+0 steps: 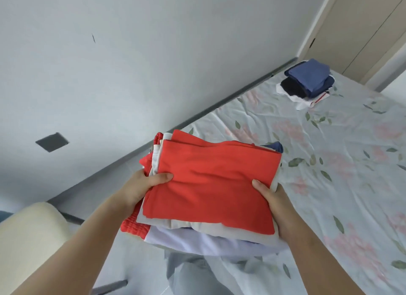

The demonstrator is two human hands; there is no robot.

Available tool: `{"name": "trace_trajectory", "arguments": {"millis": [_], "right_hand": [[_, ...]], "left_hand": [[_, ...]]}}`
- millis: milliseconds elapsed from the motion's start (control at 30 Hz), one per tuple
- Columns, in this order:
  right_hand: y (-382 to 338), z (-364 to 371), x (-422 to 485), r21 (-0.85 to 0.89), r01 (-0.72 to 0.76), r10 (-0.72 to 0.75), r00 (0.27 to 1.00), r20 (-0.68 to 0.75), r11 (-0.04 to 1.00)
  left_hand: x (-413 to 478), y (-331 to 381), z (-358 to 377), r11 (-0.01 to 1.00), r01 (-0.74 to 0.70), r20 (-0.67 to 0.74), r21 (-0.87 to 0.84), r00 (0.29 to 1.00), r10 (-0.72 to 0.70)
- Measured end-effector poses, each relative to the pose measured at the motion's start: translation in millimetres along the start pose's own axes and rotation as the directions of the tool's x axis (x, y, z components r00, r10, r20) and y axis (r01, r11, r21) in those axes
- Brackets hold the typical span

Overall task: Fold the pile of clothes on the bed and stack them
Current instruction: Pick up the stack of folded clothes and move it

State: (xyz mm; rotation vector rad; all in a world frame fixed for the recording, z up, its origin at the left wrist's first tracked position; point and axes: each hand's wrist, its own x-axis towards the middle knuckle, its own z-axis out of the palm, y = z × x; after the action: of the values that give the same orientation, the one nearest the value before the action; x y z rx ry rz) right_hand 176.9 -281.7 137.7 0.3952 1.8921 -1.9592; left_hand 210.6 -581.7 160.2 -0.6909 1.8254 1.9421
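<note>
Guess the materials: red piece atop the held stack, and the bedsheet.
Red folded garment: seemingly soft matte knit, maybe cotton jersey; no sheen, dimples softly under the thumb of the left hand. Bedsheet: thin printed woven cloth, cotton or blend unclear; fine sharp wrinkles, flat floral print.

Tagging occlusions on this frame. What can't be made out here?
Head view only:
- left hand, right hand: fingers hidden under the held stack; only the thumbs show on top.
- held stack: the red top piece covers the lower layers; piece count unclear.
- far pile on the bed: too small to count pieces.
- cream padded object: cut off by the left edge.
</note>
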Motion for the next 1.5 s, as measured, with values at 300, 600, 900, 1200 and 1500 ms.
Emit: {"name": "trace_trajectory", "arguments": {"millis": [300,600,900,1200,1500], "right_hand": [[-71.9,141.9,167.6,0.021,0.021,-0.022,0.997,0.075,1.0],[-132.4,219.9,272.0,0.066,0.054,-0.053,0.999,-0.012,0.996],[-158.6,285.2,342.5,0.204,0.081,-0.029,0.969,-0.245,0.976],[-166.3,287.7,370.7,0.307,0.163,0.025,0.85,-0.526,0.938],[-188.3,235.1,424.8,0.378,0.264,0.095,0.696,-0.711,0.887]], "left_hand": [[137.3,99.4,-128.3,0.999,0.028,-0.146,0.019,0.989,-0.025],[252.5,195.0,-204.7,0.996,0.03,-0.078,0.087,0.997,-0.024],[383.1,300.3,-247.6,0.963,-0.003,0.148,0.27,0.988,-0.038],[488.2,364.4,-201.4,0.892,-0.063,0.423,0.447,0.894,-0.149],[590.6,425.8,-73.5,0.79,-0.234,0.617,0.567,0.756,-0.219]]}}
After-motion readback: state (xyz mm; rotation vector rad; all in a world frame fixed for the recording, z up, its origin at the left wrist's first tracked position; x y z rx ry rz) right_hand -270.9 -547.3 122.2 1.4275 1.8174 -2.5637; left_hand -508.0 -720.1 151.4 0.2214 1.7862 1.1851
